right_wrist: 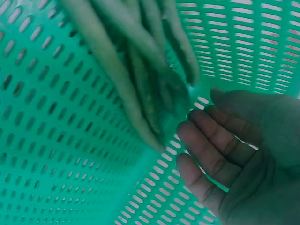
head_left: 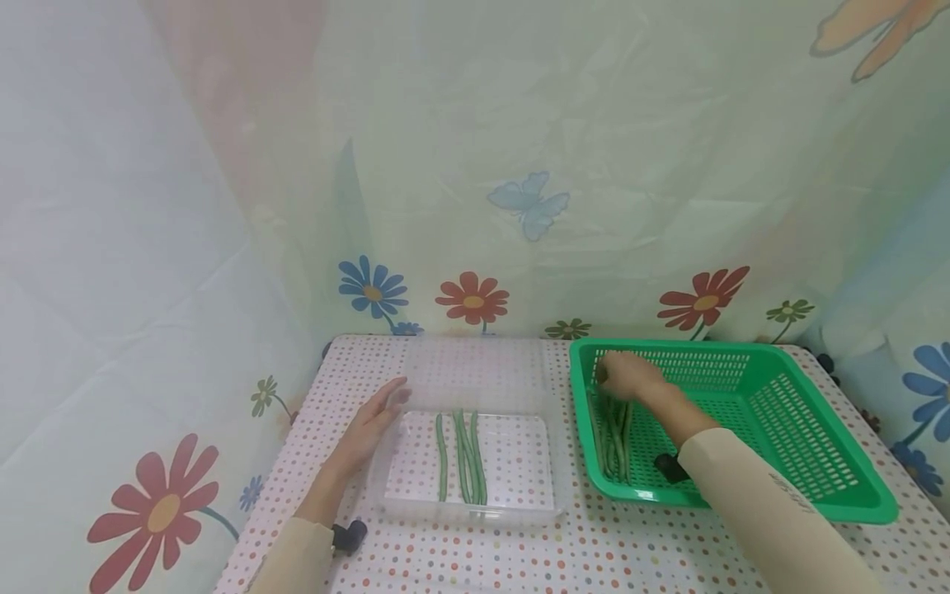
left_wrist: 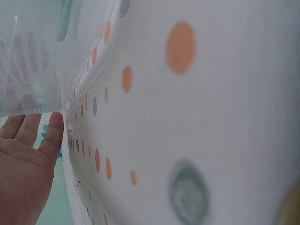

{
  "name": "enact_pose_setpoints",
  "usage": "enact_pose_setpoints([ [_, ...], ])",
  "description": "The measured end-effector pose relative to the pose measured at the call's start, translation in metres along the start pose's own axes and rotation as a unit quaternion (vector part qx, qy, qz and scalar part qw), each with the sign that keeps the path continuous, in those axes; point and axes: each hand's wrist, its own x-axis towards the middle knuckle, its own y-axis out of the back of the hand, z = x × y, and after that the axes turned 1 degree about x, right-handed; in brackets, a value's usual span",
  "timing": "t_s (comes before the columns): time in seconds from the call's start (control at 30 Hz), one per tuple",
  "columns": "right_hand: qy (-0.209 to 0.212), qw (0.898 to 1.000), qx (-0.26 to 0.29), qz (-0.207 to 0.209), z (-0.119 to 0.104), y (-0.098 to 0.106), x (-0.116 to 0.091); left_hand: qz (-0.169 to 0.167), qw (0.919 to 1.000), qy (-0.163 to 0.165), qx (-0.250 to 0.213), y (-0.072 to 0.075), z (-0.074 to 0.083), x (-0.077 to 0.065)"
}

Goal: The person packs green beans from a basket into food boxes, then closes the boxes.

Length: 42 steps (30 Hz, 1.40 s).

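Note:
My left hand point(head_left: 371, 425) rests at the left side of a clear plastic box point(head_left: 519, 518), its fingers fairly straight at the box wall. Inside that box lie several green beans point(head_left: 467, 462), one set apart on the left and the others bunched together. Over on the right, my right hand point(head_left: 629, 378) reaches into a green plastic basket point(head_left: 772, 445). More green beans point(right_wrist: 126, 65) lie along the basket's left side. In the right wrist view the fingers point(right_wrist: 206, 145) bend loosely beside the bean ends, and nothing shows between them.
The box's clear lid point(head_left: 475, 363) stands open behind it. Both containers sit side by side on a dotted tablecloth point(head_left: 416, 561). A flowered curtain point(head_left: 594, 165) hangs behind the table and along both sides.

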Motion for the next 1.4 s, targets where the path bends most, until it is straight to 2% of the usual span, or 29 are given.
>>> enact_pose_setpoints([
  [0.4,-0.042,0.999,-0.020,-0.018,0.002,-0.020,0.007,-0.007,1.0000,0.006,-0.004,0.001,0.001,0.000],
  [0.93,-0.063,0.998,-0.013,-0.022,0.002,-0.023,0.005,-0.003,1.0000,0.006,-0.005,0.000,-0.002,0.000],
  [1.2,-0.018,0.999,0.028,0.014,0.005,-0.022,0.002,-0.003,1.0000,0.006,-0.002,0.001,0.000,-0.001],
  [1.4,-0.008,0.999,0.047,0.019,0.003,-0.018,0.000,-0.003,1.0000,0.010,0.000,0.001,0.000,0.001],
])
